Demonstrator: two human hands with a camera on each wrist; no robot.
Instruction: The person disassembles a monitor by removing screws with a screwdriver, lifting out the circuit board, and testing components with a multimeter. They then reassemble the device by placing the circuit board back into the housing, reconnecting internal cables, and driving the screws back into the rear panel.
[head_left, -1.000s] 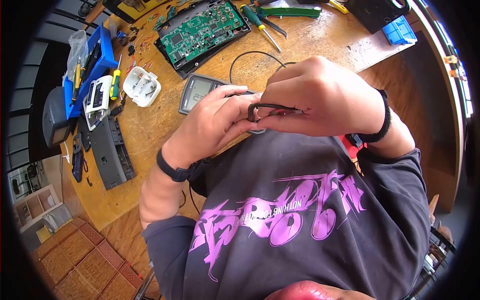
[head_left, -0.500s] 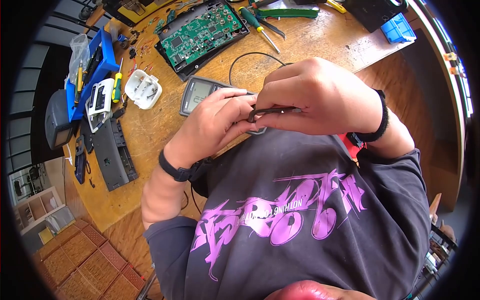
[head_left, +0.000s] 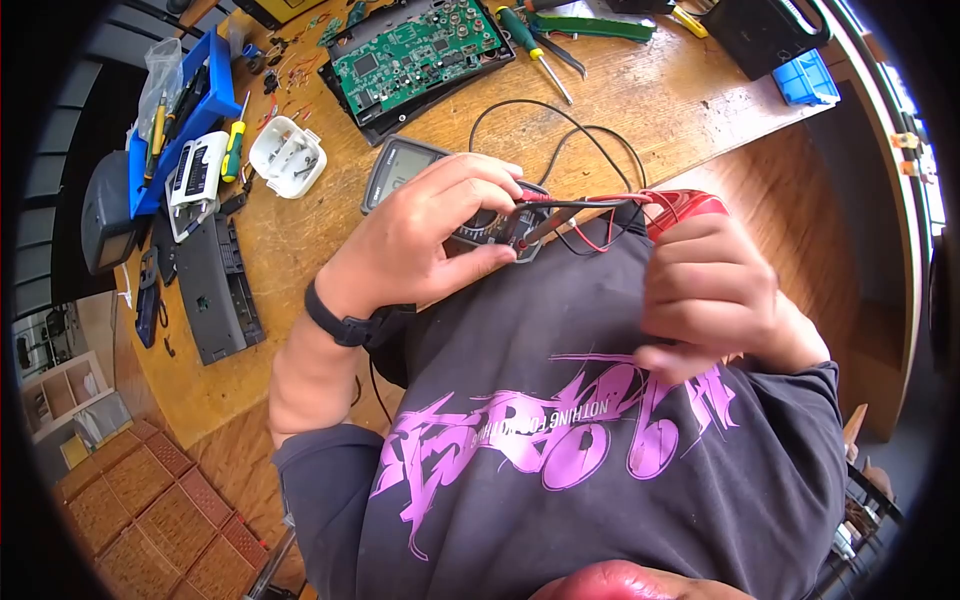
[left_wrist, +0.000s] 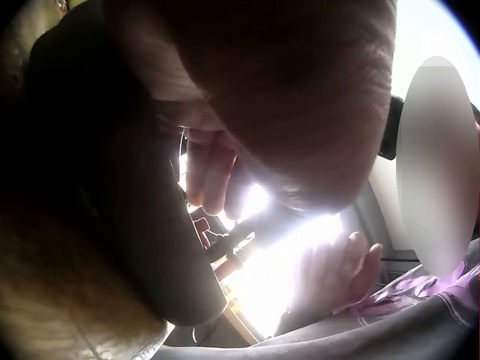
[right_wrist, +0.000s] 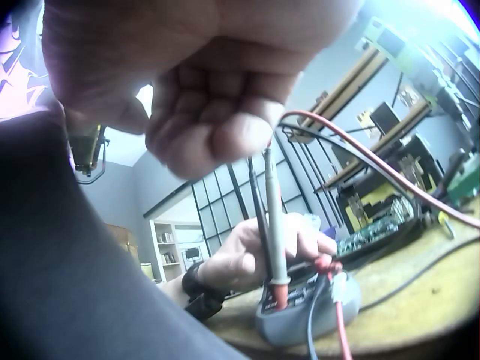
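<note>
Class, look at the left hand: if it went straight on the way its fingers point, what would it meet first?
The left hand would probably meet the probes first, though depth is unclear.

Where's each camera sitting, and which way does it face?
Head: on the head, facing down at the multimeter, left hand, right hand and printed T-shirt.
Left wrist: at that wrist, looking past its hand toward the right hand.
Right wrist: at that wrist, looking past its hand toward the left hand.
Head and right wrist share the circuit board.
</note>
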